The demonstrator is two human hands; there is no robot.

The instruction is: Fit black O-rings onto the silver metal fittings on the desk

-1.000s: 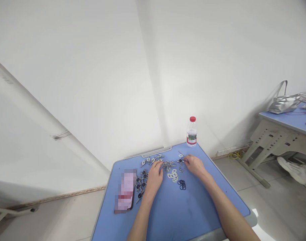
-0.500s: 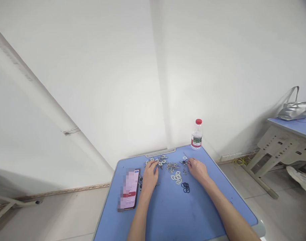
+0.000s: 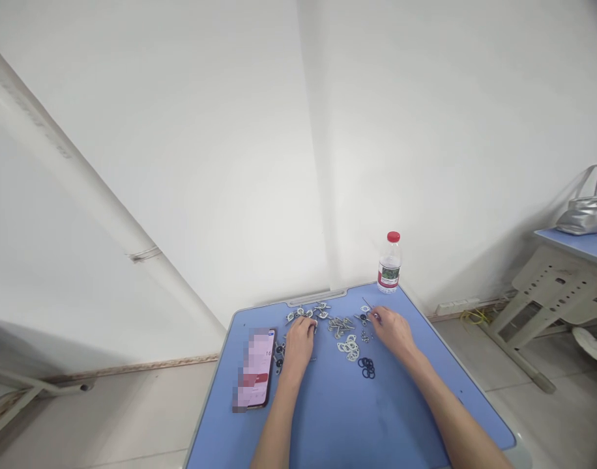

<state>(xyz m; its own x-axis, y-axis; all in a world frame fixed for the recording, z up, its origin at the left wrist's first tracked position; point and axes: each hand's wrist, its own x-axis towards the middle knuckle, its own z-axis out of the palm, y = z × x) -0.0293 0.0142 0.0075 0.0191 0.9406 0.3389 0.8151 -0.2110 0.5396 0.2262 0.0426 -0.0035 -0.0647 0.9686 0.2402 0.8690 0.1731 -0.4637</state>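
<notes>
My left hand (image 3: 300, 342) is closed in a pinch on a small light metal piece (image 3: 315, 323), whose exact kind is unclear. Just beyond it lie several metal flange pieces with stems (image 3: 308, 312). My right hand (image 3: 395, 331) has its fingers pressed together at the right of the table; a thin rod (image 3: 367, 302) shows by the fingertips, and what they grip is mostly hidden. Beside those fingers are a black ring part (image 3: 362, 317), a flat gasket (image 3: 365, 309) and tiny nuts (image 3: 365, 337). Between the hands lie metal pins (image 3: 340, 326), pale flat gaskets (image 3: 349, 348) and black rubber rings (image 3: 367, 368).
A phone (image 3: 257, 371) lies on the left of the blue table (image 3: 357, 423), beside several parts with black rings (image 3: 279, 355). A red-capped bottle (image 3: 389, 264) stands at the back right corner, near the wall. Another desk (image 3: 572, 244) holds a silver bag (image 3: 589, 213).
The whole view has shifted slightly. My left hand's fingers, spread over the flange pieces before, have drawn back and closed on a small metal piece. My right hand stays in place.
</notes>
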